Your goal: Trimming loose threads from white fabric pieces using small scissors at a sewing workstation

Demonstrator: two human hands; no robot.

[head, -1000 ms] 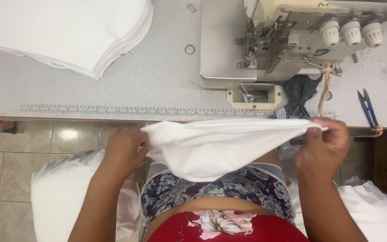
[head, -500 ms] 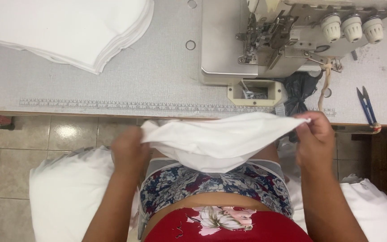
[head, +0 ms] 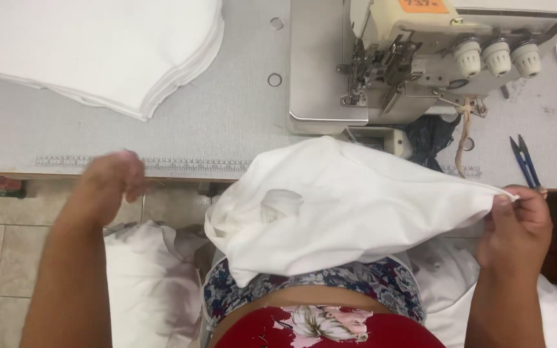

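Head view, left to right: stack of white fabric pieces [head: 117,51] lies on the counter [head: 240,122] at far left, well apart from the hands. Left hand [head: 107,183] hangs at the counter's front edge over the printed ruler strip [head: 182,164], holding nothing; it's motion-blurred, so I cannot tell for sure whether its fingers are spread or curled, they look loosely curled. Below it, a heap of white cloth [head: 143,277] sits beside the person's lap. White fabric piece [head: 349,206] is in the middle, draped over the lap with its upper edge lying against the counter's front, bunched on its left side and pulled to a point on the right. Right hand [head: 517,225] has that point: thumb and forefinger pressed together, pinching the fabric's corner. Step looks like positioning the piece for the sewing machine [head: 420,64], one end free. Judgement: next move calls for the left hand to take up the loose bunched end and flatten the edge before it goes under the presser foot. In the way: the piece's own slack folds, and a dark scrap [head: 430,132] hanging in front of the machine. Blue thread snips [head: 525,161] lie on the counter at right, just above the right hand, not touching.
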